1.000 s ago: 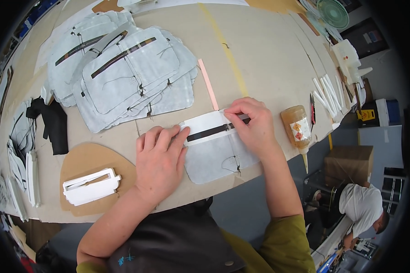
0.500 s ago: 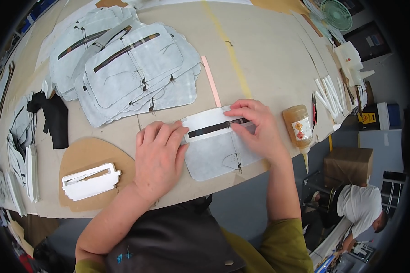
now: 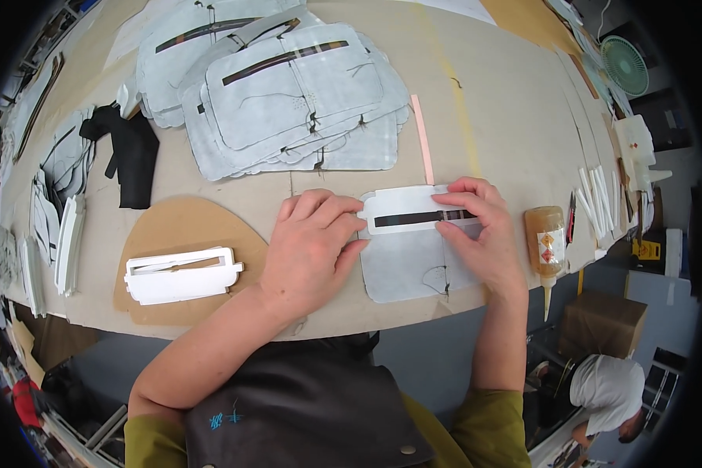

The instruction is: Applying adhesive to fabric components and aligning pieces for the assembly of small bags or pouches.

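The left hand curls its fingers at the white frame, grip unclear; the right hand's fingers rest parted across it, atop the grey panel.

1. Right hand covers right end of white strip, part of panel.
2. Stack: far end cut by upper edge; lower sheets mostly hidden.
3. Apron: cut by lower edge.
4. Co-worker: hands too small to read.

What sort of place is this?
Probably a workshop making bags or similar sewn goods: a stack of flat grey panels, a squeeze bottle of amber liquid, perhaps glue, and a broad worktable.
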Motion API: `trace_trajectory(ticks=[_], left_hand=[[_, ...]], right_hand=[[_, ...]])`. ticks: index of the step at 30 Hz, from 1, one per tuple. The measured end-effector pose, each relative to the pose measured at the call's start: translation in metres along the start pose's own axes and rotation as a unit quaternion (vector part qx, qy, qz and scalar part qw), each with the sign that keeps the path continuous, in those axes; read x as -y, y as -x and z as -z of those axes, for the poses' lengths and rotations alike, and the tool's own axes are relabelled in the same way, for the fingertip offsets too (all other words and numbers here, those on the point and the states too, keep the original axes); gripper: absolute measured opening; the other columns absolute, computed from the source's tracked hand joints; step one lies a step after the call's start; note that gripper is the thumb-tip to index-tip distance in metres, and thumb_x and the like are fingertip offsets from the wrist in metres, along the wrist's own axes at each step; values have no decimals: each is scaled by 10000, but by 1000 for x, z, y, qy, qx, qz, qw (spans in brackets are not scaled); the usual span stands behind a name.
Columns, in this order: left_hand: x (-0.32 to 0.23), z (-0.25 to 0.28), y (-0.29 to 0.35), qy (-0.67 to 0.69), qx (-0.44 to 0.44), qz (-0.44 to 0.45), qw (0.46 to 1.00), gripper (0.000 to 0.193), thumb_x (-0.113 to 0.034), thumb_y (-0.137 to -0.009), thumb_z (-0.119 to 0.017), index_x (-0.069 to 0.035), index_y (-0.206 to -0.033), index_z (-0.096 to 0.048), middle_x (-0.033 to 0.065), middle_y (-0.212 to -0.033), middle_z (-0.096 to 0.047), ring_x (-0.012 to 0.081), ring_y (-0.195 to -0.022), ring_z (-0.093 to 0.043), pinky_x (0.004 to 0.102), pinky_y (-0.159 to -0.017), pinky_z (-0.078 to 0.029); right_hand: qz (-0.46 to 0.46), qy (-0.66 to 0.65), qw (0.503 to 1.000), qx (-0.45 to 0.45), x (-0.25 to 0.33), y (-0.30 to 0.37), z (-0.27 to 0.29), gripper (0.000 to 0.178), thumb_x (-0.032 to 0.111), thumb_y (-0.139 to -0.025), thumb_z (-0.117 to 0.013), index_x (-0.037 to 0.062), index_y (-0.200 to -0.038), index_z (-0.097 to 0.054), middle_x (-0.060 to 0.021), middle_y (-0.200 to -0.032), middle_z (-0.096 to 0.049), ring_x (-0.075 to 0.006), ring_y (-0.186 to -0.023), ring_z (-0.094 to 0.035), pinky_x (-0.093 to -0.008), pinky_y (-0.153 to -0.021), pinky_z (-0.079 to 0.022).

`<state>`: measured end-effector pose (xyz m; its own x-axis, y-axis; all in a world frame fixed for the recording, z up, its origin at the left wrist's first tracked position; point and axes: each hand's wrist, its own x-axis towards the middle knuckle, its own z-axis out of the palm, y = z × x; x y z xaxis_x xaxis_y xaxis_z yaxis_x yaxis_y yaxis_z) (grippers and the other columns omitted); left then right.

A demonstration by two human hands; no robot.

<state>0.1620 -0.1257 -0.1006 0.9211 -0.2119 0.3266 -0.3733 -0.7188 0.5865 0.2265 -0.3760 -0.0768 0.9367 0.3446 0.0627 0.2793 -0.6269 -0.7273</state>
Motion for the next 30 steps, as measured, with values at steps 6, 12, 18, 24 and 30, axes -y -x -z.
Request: trace_trajectory(ticks=[6,12,18,24,30], left_hand=[[2,-2,2,-2,-10,-20,1000,210,-73,-736,-754,-79,-927,-667,13,-1086,-650,264,-1038,-552,394,-870,-409],[3,-4,4,-7,-23,-35,999,210,-89,-743,-745,-89,-943,-683,2,-1050,-652,247,-1028,-562,406,-886,-412],[-6,-2,3,-115,4,-38,993,191,-120,-761,-722,-114,-946,-677,-20,-1074,-635,231,-1037,-556,422,-919,-402],[-4,-3,4,-94,3,-35,995,275,-91,-747,-713,-133,-1019,-704,-15,-1082,-631,227,-1038,-551,428,-937,-397],[-7,1,-2,-98,15,-57,993,299,-63,-723,-696,-126,-1014,-723,6,-1088,-635,241,-1035,-557,427,-941,-398]], right_hand=[[18,38,999,8,0,-2,-1,319,4,-725,-733,90,-1032,-709,-86,-1134,-602,-277,-1121,-533,-388,-996,-390],[26,47,999,9,-2,-1,-2,336,2,-731,-716,101,-1052,-696,-80,-1155,-594,-271,-1136,-521,-393,-1017,-361],[33,57,998,11,1,-2,0,334,7,-726,-729,99,-1045,-693,-67,-1143,-601,-265,-1118,-531,-392,-995,-372],[127,67,990,-5,17,-5,-28,303,31,-715,-760,105,-1004,-704,-37,-1080,-643,-257,-1039,-577,-390,-932,-408],[152,118,981,-8,10,-1,-18,333,24,-709,-767,93,-1031,-713,-45,-1071,-666,-255,-1025,-596,-377,-912,-432]])
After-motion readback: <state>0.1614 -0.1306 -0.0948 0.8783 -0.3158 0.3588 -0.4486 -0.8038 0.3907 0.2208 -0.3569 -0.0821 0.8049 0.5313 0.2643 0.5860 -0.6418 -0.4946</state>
